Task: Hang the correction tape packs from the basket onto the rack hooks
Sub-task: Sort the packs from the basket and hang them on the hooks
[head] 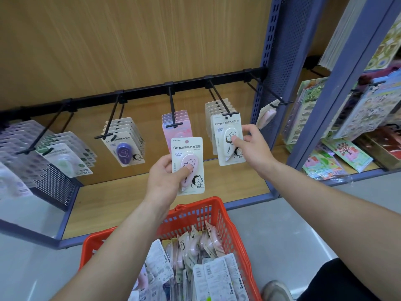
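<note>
1. Wood-backed shop rack (152, 89) stands beyond our hands; the red basket (227, 222) of packs sits below them.
2. Our right hand (253, 146) pinches a white pack (224, 131) at a hook tip, seemingly seating it.
3. Our left hand (167, 177) grips a pink pack (188, 156), not yet hung.
4. Next, we judge: thread its hole onto the pink-stocked hook (172, 105) just above.

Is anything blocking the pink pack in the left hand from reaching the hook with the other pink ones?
Nothing visible does. The pink pack in the left hand sits just below the hook tip, open air between. The right hand holds a white pack aside.
</note>
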Tool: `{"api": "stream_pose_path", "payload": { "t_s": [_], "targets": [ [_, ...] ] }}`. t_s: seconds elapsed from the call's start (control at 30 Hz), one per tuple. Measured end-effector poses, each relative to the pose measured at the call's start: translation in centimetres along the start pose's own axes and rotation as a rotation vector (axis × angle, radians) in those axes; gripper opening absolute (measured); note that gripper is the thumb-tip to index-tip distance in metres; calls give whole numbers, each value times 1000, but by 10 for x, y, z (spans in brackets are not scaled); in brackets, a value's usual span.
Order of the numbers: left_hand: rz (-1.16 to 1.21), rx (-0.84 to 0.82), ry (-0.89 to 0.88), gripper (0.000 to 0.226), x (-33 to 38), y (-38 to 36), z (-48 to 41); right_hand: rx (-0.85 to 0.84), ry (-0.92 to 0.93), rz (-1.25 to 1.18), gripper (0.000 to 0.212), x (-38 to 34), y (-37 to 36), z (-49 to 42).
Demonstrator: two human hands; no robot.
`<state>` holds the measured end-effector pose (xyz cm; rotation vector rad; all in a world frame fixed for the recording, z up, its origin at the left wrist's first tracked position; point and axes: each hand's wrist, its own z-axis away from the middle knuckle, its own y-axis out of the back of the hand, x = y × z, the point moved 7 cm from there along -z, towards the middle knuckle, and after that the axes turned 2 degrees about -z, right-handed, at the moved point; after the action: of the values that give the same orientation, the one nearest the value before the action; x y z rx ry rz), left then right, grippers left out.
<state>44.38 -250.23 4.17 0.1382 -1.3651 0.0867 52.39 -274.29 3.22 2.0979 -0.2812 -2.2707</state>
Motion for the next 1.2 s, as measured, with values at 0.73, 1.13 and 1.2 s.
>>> {"api": "stream_pose_path", "payload": {
  "t_s": [0.73, 1.13, 1.2],
  "targets": [
    [-430, -132, -197, 40, 34, -141, -45, -78, 18, 890, 37, 19, 94, 13],
    [-424, -151, -288, 27, 53, -222, -89, -122, 15, 915, 38, 32, 123, 12],
    [-410, -153, -290, 26, 53, -223, -88, -133, 14, 925, 37, 33, 122, 12]
  ]
}}
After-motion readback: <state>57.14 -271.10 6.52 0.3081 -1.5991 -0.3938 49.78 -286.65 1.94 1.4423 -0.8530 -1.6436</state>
